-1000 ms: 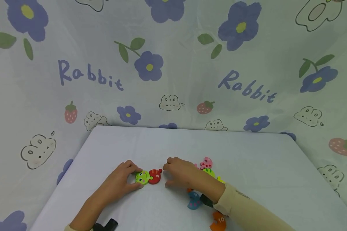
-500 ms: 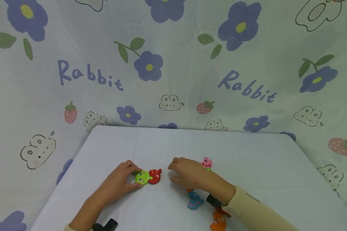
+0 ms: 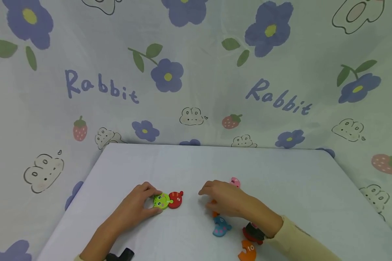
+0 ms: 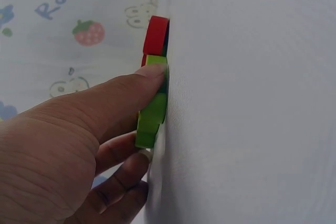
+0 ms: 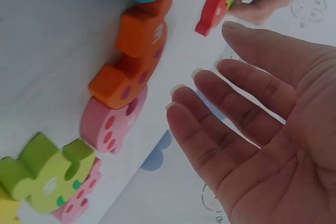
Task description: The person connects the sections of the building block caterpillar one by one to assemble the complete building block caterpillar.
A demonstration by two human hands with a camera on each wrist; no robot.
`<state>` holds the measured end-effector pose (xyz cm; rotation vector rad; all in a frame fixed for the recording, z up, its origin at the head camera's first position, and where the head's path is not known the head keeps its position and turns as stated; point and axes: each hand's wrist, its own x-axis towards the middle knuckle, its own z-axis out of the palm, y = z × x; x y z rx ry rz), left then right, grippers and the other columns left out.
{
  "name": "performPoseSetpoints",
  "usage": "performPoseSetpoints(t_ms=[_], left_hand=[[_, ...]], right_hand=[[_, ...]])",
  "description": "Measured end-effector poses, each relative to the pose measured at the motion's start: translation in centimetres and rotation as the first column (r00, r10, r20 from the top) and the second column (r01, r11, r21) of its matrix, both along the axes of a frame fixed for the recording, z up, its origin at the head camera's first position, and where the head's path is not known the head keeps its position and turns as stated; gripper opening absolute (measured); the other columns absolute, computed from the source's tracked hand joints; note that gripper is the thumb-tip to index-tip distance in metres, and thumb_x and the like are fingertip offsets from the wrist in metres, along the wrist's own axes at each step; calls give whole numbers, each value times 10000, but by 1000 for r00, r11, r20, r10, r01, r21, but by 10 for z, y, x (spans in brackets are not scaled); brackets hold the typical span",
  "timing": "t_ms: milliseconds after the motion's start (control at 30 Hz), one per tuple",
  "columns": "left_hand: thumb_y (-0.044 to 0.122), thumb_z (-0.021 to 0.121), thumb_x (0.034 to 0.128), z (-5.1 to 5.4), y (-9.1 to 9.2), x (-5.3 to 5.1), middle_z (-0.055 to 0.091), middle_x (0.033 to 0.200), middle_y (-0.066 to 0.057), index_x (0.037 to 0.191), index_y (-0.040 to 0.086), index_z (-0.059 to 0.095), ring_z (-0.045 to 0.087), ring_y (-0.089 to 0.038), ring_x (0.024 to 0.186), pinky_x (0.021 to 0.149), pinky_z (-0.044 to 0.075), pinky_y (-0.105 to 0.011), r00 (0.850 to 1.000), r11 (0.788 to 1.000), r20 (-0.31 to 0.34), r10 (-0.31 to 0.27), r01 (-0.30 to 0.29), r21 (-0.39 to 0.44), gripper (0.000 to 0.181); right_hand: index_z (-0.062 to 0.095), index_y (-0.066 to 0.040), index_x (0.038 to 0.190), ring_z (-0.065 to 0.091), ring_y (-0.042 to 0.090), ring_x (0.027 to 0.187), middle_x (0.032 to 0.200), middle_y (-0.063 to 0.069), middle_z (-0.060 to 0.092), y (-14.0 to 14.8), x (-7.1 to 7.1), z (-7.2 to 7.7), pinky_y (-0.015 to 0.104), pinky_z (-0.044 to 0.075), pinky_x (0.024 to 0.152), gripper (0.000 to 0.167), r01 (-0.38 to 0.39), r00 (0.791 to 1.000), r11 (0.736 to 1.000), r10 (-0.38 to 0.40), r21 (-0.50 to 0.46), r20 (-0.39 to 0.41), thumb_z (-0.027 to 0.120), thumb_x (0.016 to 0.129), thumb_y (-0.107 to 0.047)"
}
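Note:
My left hand (image 3: 138, 203) pinches a green smiling-face puzzle piece (image 3: 161, 201) between thumb and fingers on the white table. A red puzzle piece (image 3: 175, 200) marked 2 is joined to its right side. My right hand (image 3: 224, 197) hovers with relaxed fingers, holding nothing, above loose pieces. Nearest to it in the right wrist view is an orange piece (image 5: 139, 59) marked 3, with a pink spotted piece (image 5: 113, 124) beside it. A green piece (image 5: 50, 177) marked 5 lies farther off; the right hand hides some pieces in the head view.
A blue piece (image 3: 221, 227) lies below the right hand, with an orange piece (image 3: 247, 250) marked 10 nearer the front. A dark red piece (image 3: 253, 238) lies partly hidden by the right wrist's black camera. The white table (image 3: 143, 163) backs onto a patterned cloth (image 3: 196, 90).
My right hand has drawn away to the right from the red piece, over the loose pieces. The left hand keeps its pinch on the green face piece.

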<state>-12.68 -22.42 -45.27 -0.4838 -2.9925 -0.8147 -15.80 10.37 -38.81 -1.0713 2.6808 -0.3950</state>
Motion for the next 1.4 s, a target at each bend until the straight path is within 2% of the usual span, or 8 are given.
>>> performPoseSetpoints(t_ms=[267,500,767,1067,1400], left_hand=[[307,938,789,-1,-1,1,585,1131,163,1261,232,755,536,-101,1085,971,538,-402,1000,1000,-9,1,-1,-5,512],[303,923,811,0,-2,1,583,1164,148,1283,239,743,533,-118,1126,1005,523,-434,1000,1000,4,-14,14,9,509],[297,925,806,-3,-3,0,581,1195,145,1294,237,741,536,-138,1172,1032,515,-441,1000,1000,15,-9,9,17,525],[298,925,808,-5,-4,0,577,1208,140,1301,233,738,534,-148,1185,1045,509,-447,1000,1000,23,-8,7,27,531],[301,914,825,-3,-5,0,576,1232,137,1318,245,730,529,-172,1219,1055,501,-464,999,999,34,-20,19,38,529]], right_hand=[[772,-135,1223,646,151,1107,1202,-45,700,11,2,-7,296,562,935,251,-2,1000,1000,2,-19,26,748,974,-147],[767,-152,1240,614,160,1130,1215,-53,687,19,7,-9,310,565,930,289,26,999,1000,-27,14,42,789,958,-210],[761,-188,1241,579,163,1155,1223,-53,661,26,10,-16,288,564,909,308,-7,1000,998,8,64,-20,809,940,-227],[767,-221,1209,572,144,1118,1205,-63,646,25,10,-20,263,564,878,301,-5,999,994,10,113,-46,837,919,-260],[772,-177,1183,572,142,1074,1177,-47,655,23,13,-22,274,555,908,309,-26,991,990,44,135,-130,838,916,-316]])
